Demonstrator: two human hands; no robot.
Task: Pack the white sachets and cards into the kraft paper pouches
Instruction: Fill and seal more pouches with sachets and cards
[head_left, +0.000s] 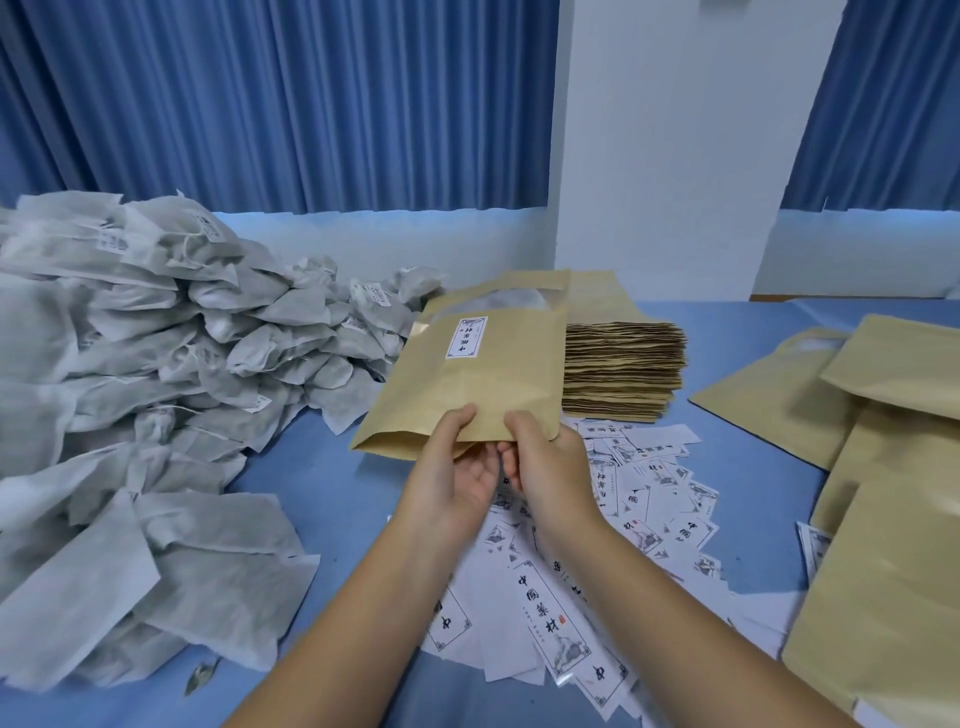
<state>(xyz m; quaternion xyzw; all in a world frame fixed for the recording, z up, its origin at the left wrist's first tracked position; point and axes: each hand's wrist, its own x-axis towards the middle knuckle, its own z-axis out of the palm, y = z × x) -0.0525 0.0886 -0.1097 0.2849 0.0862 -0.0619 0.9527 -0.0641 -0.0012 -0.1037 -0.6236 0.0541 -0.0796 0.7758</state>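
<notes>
The left hand (452, 470) and right hand (548, 467) each pinch the near edge of the kraft pouch (467, 384), holding it above the cards (649, 478), apparently to work that end.

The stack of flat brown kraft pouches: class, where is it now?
In the head view, the stack of kraft pouches sits right of centre on the blue table, behind the scattered white printed cards, right of the held labelled pouch.

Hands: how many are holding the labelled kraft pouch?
2. The left hand pinches the near edge of the kraft pouch, thumb on top; the right hand grips the same edge just beside it. No other hand is in view.
</notes>
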